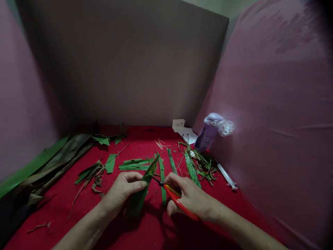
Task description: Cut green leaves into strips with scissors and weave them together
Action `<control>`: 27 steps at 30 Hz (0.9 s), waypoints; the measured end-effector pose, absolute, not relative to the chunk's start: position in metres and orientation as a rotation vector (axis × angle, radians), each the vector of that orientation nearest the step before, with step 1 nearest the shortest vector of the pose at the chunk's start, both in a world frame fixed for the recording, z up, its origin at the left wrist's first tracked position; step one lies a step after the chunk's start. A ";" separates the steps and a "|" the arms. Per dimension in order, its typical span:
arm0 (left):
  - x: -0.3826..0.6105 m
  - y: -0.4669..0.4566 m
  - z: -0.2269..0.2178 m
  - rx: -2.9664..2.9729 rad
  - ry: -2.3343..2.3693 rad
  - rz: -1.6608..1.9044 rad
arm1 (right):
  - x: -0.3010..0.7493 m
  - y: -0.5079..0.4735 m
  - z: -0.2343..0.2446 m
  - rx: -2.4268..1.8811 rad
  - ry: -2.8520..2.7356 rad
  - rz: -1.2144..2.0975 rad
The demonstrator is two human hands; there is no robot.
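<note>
Pinched between the thumb and fingers of my left hand (127,187) is a green leaf strip (139,198), held at a slant with its tip pointing up and right. My right hand (188,196) grips scissors (177,199) with red-orange handles. The dark blades reach left to the leaf near its upper part; whether they are apart or together I cannot make out. Just beyond my hands lie several cut leaf strips (135,164), and a narrow upright strip (162,180) rests behind the scissors.
Long green and dried leaves (52,159) lie at the left. Dry stems (208,166), a syringe (227,177) and a purple plastic-wrapped bottle (206,133) are at the right. Toothpicks (161,144) and white papers (188,134) sit farther back. Walls enclose the red cloth (140,137).
</note>
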State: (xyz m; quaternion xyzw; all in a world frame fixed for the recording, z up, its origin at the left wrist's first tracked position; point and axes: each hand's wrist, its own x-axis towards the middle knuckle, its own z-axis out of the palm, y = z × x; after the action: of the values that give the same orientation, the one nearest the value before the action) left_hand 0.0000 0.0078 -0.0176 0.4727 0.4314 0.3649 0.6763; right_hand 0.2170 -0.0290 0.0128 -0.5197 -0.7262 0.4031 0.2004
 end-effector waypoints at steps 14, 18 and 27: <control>-0.001 0.008 -0.018 1.035 0.984 0.845 | 0.218 -0.026 0.015 -1.485 -2.051 1.126; -0.001 0.009 -0.017 1.028 0.980 0.839 | 0.217 -0.026 0.015 -1.467 -2.041 1.116; -0.002 0.010 -0.020 1.042 0.968 0.795 | 0.214 -0.029 0.005 -1.370 -1.996 1.069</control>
State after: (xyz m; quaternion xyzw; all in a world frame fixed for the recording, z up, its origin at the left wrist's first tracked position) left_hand -0.0020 0.0101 -0.0202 0.4654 0.4323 0.3550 0.6859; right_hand 0.2142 -0.0287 0.0049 -0.5020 -0.7311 0.3917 0.2450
